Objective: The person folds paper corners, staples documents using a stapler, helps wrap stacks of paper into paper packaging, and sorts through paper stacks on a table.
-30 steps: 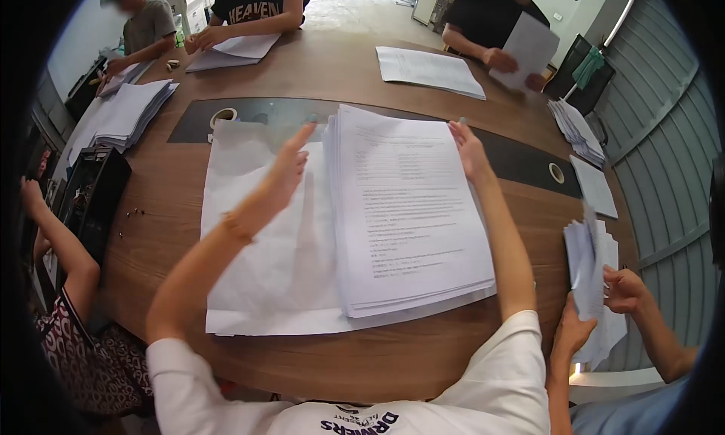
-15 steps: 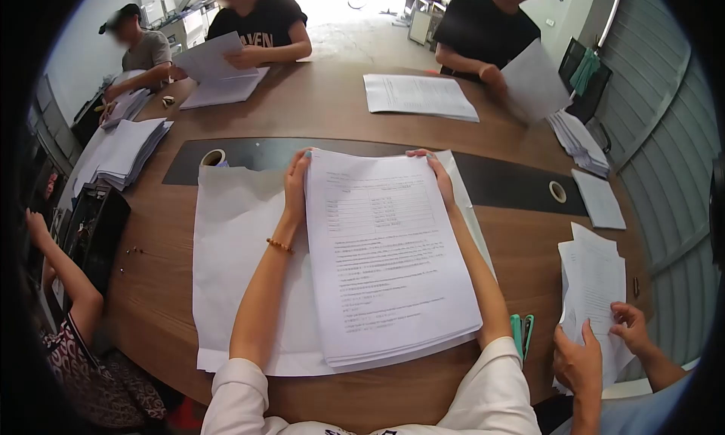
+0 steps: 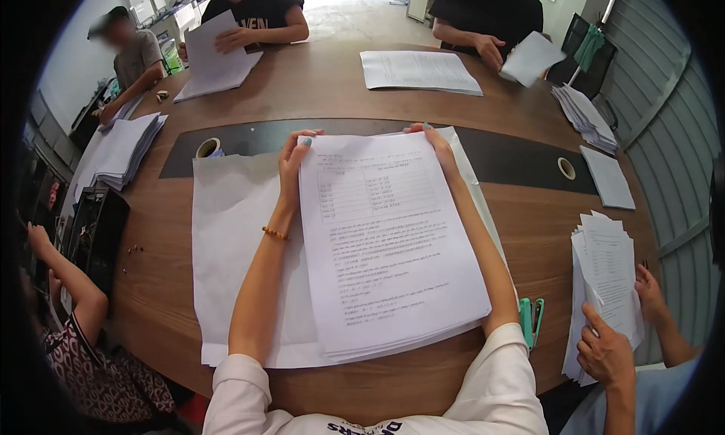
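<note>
A thick stack of printed sheets [image 3: 393, 246] lies in front of me, its top page showing a table and lines of text. My left hand [image 3: 293, 163] grips its upper left corner, thumb on top and fingers behind the edge. At the upper right corner my right hand [image 3: 438, 149] holds the stack in the same way. Beneath the stack, a large white wrapping sheet [image 3: 234, 261] is spread on the wooden table and sticks out mostly to the left.
Tape rolls [image 3: 209, 147] [image 3: 566, 168] sit on the dark strip [image 3: 498, 159]. A green stapler [image 3: 531, 322] lies by my right forearm. Co-workers handle papers [image 3: 608, 284] at right and across the table. A black box [image 3: 100, 227] stands left.
Since one second ago, my hands have closed on the stack's upper corners, and the stack has shifted left over the wrapping sheet. The green stapler has come into view.
</note>
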The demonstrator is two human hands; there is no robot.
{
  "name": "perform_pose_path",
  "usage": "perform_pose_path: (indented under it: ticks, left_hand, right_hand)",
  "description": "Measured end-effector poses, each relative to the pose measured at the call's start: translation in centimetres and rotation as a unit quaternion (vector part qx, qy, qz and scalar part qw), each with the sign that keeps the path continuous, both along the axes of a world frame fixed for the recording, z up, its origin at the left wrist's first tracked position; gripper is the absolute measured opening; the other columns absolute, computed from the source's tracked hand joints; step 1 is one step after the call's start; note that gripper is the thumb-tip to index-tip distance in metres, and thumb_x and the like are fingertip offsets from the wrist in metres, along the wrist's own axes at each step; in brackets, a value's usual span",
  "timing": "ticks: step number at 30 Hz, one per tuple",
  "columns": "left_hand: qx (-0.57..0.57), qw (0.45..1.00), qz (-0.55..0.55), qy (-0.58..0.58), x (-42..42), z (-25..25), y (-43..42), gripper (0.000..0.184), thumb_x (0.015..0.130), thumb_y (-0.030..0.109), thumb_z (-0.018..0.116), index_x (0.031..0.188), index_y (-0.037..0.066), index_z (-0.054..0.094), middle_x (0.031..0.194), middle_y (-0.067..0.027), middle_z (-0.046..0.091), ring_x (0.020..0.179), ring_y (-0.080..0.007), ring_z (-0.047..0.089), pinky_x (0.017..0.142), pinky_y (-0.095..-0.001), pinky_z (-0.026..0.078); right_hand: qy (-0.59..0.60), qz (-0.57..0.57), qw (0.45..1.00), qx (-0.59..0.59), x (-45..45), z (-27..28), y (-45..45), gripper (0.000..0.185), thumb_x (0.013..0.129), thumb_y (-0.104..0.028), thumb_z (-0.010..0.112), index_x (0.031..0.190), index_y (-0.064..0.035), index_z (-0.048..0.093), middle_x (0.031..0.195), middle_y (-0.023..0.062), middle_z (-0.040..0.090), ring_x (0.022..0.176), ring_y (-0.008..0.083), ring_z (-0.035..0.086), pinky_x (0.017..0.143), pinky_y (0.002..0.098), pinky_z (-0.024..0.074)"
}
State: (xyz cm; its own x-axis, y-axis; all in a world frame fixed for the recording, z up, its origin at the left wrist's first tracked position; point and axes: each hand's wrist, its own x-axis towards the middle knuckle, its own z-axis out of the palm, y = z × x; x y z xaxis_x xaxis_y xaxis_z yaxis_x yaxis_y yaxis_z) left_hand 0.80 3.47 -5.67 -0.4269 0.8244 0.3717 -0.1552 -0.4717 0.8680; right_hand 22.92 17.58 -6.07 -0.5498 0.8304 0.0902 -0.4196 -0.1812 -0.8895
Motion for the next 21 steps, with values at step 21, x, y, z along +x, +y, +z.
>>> perform_pose_path:
  ticks: [21]
  left_hand:
    - [-0.031,0.999,0.02,0.024,0.3,0.7,-0.3,0.029,0.082,0.016,0.043,0.106,0.004,0.054,0.104,-0.0112,0.058,0.092,-0.016,0.054,0.076,-0.0256,0.047]
  right_hand:
    - [-0.005,-0.006,0.996,0.092,0.2,-0.3,0.3,0.029,0.079,-0.008,0.04,0.102,0.002,0.056,0.108,0.014,0.057,0.093,0.017,0.055,0.08,0.0254,0.0461]
